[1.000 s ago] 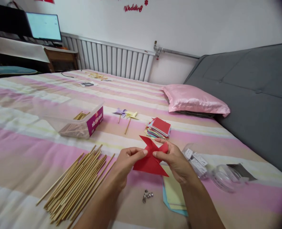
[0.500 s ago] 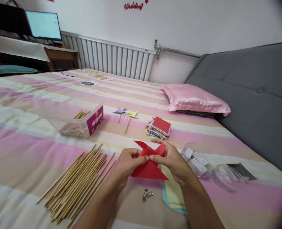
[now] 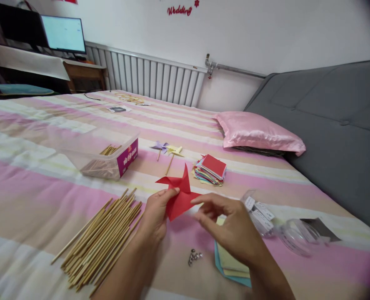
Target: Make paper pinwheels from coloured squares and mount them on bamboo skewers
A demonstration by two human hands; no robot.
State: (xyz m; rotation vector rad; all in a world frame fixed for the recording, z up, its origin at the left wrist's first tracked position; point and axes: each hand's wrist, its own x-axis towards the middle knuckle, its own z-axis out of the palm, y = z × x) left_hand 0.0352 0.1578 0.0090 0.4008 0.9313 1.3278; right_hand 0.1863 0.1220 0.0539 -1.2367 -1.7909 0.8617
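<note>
A red paper pinwheel (image 3: 179,203), its points partly folded to the middle, is held above the bed by my left hand (image 3: 158,210), thumb pressed on its centre. My right hand (image 3: 225,218) is at the paper's right side, thumb and forefinger apart, the forefinger tip by the right point; whether it touches is unclear. Small metal pins (image 3: 193,256) lie on the bedspread below. Yellow and blue paper sheets (image 3: 231,262) are partly hidden under my right hand and forearm. To the left spreads a pile of thin wooden sticks (image 3: 102,241).
Beyond my hands lie a stack of coloured paper squares (image 3: 214,166) and two finished pinwheels, purple (image 3: 159,146) and yellow (image 3: 174,151). A clear plastic box (image 3: 119,160) holding sticks stands left. Clear plastic packaging (image 3: 260,214) lies right, near a pink pillow (image 3: 260,131).
The red paper has turned in my left hand, and its folded points now stand up. My right hand has let go of the centre and moved right, its fingers opening.
</note>
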